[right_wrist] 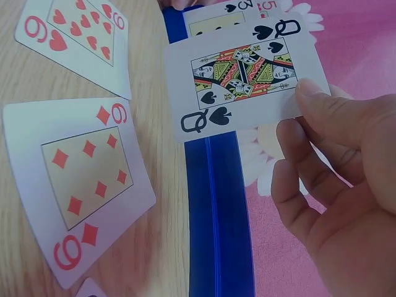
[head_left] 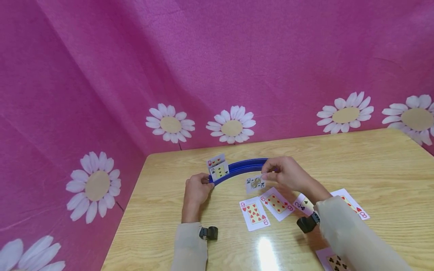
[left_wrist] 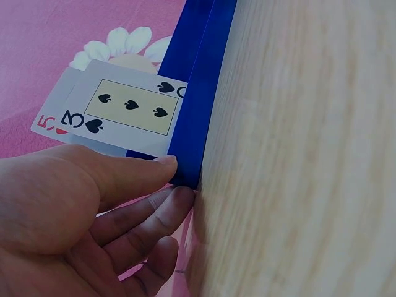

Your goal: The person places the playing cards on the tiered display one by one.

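Note:
A curved blue card holder [head_left: 249, 164] lies on the table. My left hand [head_left: 196, 190] grips its left end, with the thumb [left_wrist: 139, 174] on the front edge and fingertips at the corner. Two cards stand in the slots at that end: the three of spades [left_wrist: 130, 108] in front and the five of hearts [head_left: 214, 161] behind it, mostly covered. Between thumb and fingers, my right hand [head_left: 288, 174] pinches the queen of spades [right_wrist: 244, 74] by one end, face toward me. That card is held at the holder's near side, and overlaps the standing cards in the right wrist view.
Face up in front of the holder lie the nine of hearts [head_left: 254, 213] and six of diamonds [head_left: 277, 204]. A two of clubs [head_left: 304, 204], an eight of diamonds [head_left: 350, 203] and a clubs card [head_left: 333, 260] lie partly under my right arm. Flowered pink cloth [head_left: 271, 67] hangs behind the table.

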Demonstrator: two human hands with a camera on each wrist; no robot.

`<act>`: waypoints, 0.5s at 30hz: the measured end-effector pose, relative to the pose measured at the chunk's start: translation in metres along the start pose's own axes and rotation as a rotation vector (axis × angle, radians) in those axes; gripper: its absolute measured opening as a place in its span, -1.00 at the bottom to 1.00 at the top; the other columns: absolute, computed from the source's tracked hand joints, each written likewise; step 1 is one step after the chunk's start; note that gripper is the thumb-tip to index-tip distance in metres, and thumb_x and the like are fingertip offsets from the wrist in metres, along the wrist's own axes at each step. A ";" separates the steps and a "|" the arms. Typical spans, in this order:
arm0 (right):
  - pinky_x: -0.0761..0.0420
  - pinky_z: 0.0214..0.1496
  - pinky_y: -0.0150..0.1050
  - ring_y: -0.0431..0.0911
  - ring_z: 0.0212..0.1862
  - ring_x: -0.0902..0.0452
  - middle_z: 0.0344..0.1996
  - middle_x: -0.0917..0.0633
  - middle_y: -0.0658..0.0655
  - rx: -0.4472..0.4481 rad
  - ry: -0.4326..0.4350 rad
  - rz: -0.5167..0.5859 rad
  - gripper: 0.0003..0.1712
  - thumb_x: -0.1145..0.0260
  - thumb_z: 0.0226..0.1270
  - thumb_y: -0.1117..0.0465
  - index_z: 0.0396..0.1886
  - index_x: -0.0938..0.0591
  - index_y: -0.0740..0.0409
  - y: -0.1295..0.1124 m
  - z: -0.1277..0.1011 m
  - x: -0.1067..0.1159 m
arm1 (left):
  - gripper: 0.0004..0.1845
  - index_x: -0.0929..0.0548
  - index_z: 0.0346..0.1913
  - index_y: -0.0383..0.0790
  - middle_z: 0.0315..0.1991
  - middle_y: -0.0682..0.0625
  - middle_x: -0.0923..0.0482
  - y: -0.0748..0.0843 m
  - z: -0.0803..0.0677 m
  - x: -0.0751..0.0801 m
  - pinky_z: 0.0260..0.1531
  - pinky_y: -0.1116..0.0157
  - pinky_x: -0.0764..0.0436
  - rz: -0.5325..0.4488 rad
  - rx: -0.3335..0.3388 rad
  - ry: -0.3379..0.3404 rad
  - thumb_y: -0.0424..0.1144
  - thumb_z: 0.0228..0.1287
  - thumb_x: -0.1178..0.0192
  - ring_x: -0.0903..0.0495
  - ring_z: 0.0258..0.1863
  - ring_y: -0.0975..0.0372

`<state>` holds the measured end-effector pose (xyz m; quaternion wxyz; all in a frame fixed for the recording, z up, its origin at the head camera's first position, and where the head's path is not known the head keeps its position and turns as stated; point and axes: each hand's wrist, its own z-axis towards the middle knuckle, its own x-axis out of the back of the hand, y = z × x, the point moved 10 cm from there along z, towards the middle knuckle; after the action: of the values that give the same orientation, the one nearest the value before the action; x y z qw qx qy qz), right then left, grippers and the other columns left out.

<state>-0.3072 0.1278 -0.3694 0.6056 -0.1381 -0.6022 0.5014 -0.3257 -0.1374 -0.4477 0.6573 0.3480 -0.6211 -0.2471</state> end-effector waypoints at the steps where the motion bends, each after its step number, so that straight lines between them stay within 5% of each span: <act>1: -0.48 -0.38 -0.28 -0.05 -0.40 -0.48 -0.46 -0.68 -0.06 -0.001 0.003 0.001 -0.83 -0.40 0.27 0.44 -0.41 -0.70 0.08 0.000 0.001 0.000 | -0.69 -0.70 0.07 -0.33 -0.17 -0.13 -0.68 0.000 0.000 0.000 -0.08 0.11 -0.60 0.000 0.001 -0.001 -0.38 0.27 -0.35 -0.61 -0.21 0.09; 15: -0.54 -0.32 -0.25 -0.09 -0.37 -0.56 -0.45 -0.70 -0.03 0.010 0.030 -0.002 -0.85 -0.43 0.23 0.44 -0.42 -0.70 0.12 0.003 0.014 0.001 | -0.70 -0.70 0.05 -0.33 -0.19 -0.12 -0.69 0.001 0.000 0.001 -0.10 0.11 -0.59 0.007 -0.007 -0.001 -0.38 0.26 -0.37 -0.62 -0.22 0.11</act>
<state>-0.3211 0.1238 -0.3678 0.6158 -0.1421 -0.5906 0.5018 -0.3254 -0.1378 -0.4464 0.6589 0.3436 -0.6218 -0.2473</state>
